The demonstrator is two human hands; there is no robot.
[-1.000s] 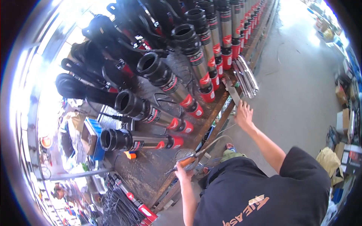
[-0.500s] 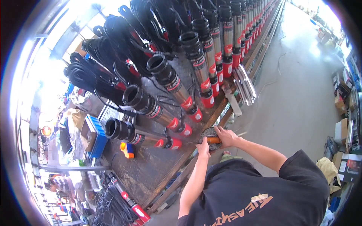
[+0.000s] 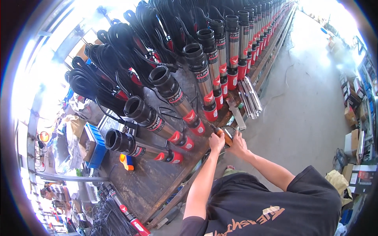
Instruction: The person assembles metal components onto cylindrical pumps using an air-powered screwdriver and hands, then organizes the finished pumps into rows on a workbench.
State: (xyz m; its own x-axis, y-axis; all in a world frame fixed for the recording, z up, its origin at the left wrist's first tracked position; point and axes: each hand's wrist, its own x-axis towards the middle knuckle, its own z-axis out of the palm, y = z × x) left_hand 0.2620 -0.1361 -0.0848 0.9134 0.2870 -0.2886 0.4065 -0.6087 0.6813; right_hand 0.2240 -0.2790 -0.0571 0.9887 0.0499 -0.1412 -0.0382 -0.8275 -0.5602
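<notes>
Near the table's front edge, my left hand (image 3: 217,142) is closed round an orange tool with a dark tip (image 3: 227,138). The tool's exact kind does not show. Beside it, my right hand (image 3: 238,144) is closed at the edge of a grey speckled thing (image 3: 228,129), partly covered by the hands and the tool. Just left of my hands, several steel pumps with black tops and red bases stand on the table, among them a near pump (image 3: 143,151) and a second pump (image 3: 159,125).
Bundles of black cable (image 3: 118,51) lie behind the pumps. Shiny metal strips (image 3: 249,98) and a pale flat bar (image 3: 237,117) are at the table's edge. An orange-and-blue tape dispenser (image 3: 126,161) lies near a blue box (image 3: 98,146). Another person (image 3: 60,193) is at lower left.
The orange tool has swung from lying level to a steep tilt, its dark tip now toward the pumps. Both hands have shifted slightly, and the view has moved a little.
</notes>
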